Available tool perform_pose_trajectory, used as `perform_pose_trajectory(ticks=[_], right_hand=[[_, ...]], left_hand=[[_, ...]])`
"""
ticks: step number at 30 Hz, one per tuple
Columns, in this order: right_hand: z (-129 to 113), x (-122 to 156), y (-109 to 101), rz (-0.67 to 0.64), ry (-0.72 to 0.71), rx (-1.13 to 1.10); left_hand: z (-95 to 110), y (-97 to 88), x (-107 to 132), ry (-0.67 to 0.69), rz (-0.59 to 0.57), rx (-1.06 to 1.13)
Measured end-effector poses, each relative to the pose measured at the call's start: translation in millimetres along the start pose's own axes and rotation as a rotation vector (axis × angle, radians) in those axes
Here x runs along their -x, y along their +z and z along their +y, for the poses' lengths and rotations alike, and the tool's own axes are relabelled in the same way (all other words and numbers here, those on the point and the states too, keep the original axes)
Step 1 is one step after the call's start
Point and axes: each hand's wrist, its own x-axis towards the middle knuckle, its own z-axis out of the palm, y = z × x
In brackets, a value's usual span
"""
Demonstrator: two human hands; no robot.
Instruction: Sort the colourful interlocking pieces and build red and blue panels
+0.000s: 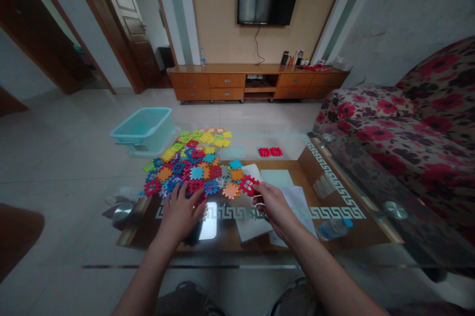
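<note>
A red toothed plastic building tile (248,185) with a window-like grid is pinched between the thumb and fingers of my right hand (272,203). It is raised near the right edge of a spread of colourful tiles. My left hand (181,213) rests at the near edge of that spread, fingers apart, its tips by a red tile (195,186) and blue tiles. An orange tile (236,175) and a peach tile (231,191) lie left of the held one. Farther off, two red tiles (269,152) sit side by side on the glass.
The glass table (326,177) has a patterned border, with papers (293,202) and a plastic bottle (334,228) showing toward the right. A turquoise basin (144,130) stands beyond the tiles at left. A floral sofa (408,113) is on the right; a TV cabinet (226,81) lines the wall.
</note>
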Motion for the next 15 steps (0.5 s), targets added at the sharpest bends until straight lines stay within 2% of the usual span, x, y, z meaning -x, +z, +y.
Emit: perform_pose_trajectory(ticks=[15], right_hand=[[-0.6, -0.1, 0.8, -0.001, 0.003, -0.006]], left_hand=[[5.2, 2.2, 1.6, -0.001, -0.031, -0.021]])
